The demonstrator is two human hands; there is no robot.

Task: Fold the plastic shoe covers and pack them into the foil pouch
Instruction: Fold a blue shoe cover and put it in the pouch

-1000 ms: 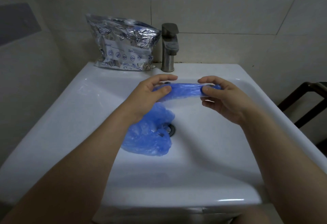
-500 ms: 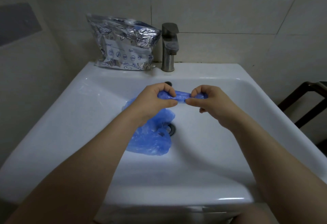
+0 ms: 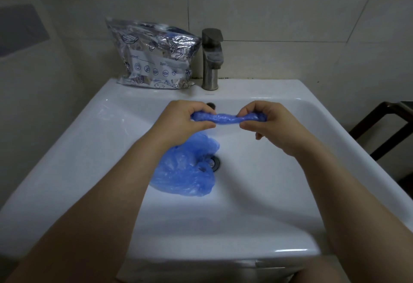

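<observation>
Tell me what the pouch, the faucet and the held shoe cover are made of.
Pouch: crinkled metallic foil, by its mirror-like creases. Faucet: apparently brushed metal, dull grey sheen. Shoe cover: thin translucent blue plastic film, twisted into a strip.

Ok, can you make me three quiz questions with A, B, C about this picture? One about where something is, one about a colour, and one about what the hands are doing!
1. Where is the foil pouch?
A. On the sink's back ledge, left of the tap
B. Lying in the basin
C. On the floor

2. What colour is the loose shoe cover in the sink?
A. Green
B. Blue
C. Yellow

3. What are the left hand and right hand doing?
A. Resting flat on the rim
B. Turning the tap
C. Pinching the ends of a rolled shoe cover

Answers:
1 A: it stands beside the tap.
2 B: it is a blue heap by the drain.
3 C: each hand grips one end.
</observation>
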